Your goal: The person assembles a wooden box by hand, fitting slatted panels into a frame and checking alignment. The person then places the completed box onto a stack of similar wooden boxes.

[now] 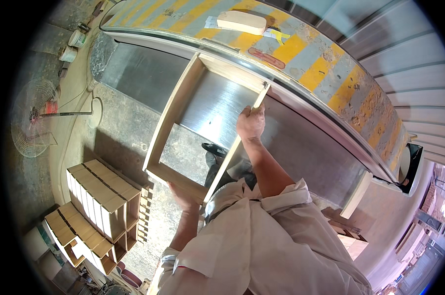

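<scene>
Left hand [184, 195]: clasping near side | right hand [252, 123]: clenched on right side | rectangular wooden frame [171, 115]: beyond left hand, left of right

The frame [169, 114] is matt, smooth wood; the worktop [306, 147], glossy metal.

- Frame [169, 118]: pale, creamy tan
- Surface [311, 147]: silvery grey with a bright white glare
- Ledge [301, 54]: slanting yellow and grey stripes, scuffed with brown
- Block [241, 22]: plain cream
- Boxes [104, 191]: light tan, crossed by dark stripes
- Shirt [276, 246]: plain off-white
- Wall [419, 73]: pale grey-blue with darker lines
</scene>
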The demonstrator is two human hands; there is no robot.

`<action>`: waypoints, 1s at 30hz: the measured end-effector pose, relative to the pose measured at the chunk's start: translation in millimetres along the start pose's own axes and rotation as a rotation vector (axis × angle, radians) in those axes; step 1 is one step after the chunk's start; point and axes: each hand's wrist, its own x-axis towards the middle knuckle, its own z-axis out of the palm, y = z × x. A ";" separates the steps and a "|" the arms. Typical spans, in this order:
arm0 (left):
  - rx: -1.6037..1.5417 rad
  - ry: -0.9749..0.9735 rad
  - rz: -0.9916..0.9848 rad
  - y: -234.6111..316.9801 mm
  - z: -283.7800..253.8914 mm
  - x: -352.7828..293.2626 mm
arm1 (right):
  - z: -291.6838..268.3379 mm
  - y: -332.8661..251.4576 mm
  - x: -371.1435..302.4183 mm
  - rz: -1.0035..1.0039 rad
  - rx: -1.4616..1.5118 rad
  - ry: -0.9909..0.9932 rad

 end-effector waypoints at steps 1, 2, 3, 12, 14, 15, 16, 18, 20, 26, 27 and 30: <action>0.028 0.011 -0.004 0.9 1.4 -0.3 | 1.2 2.1 1.0 -0.005 -0.007 0.008; 0.014 0.003 0.009 0.7 2.9 -0.5 | 2.0 4.4 1.8 -0.010 -0.013 0.016; 0.000 0.000 0.022 -0.2 2.5 -0.7 | 0.6 1.1 0.6 -0.001 -0.003 -0.001; 0.040 -0.049 0.087 5.2 10.7 -5.2 | 1.2 2.2 0.8 0.003 -0.015 -0.001; 0.066 -0.047 0.105 4.3 9.9 -5.1 | 1.6 2.5 0.1 -0.010 -0.007 -0.004; 0.049 -0.031 0.084 10.3 18.0 -9.8 | 1.2 2.1 0.3 0.002 -0.009 -0.014; 0.031 -0.015 0.062 13.6 22.7 -12.3 | 0.7 1.9 0.6 0.013 -0.011 -0.024; 0.037 -0.036 0.066 8.3 14.4 -6.7 | 0.8 2.2 1.0 0.022 -0.017 -0.028; 0.014 -0.041 0.057 2.8 6.4 -2.4 | 2.2 3.1 1.9 0.016 -0.025 -0.018; 0.002 -0.005 0.003 0.9 1.7 -1.0 | 1.8 1.5 1.5 0.027 -0.031 -0.023; 0.002 -0.003 -0.013 7.2 8.2 -5.5 | 1.9 2.4 1.9 0.021 -0.029 -0.020; 0.023 0.019 -0.016 9.0 11.2 -7.0 | 2.1 3.9 2.4 0.008 -0.021 -0.015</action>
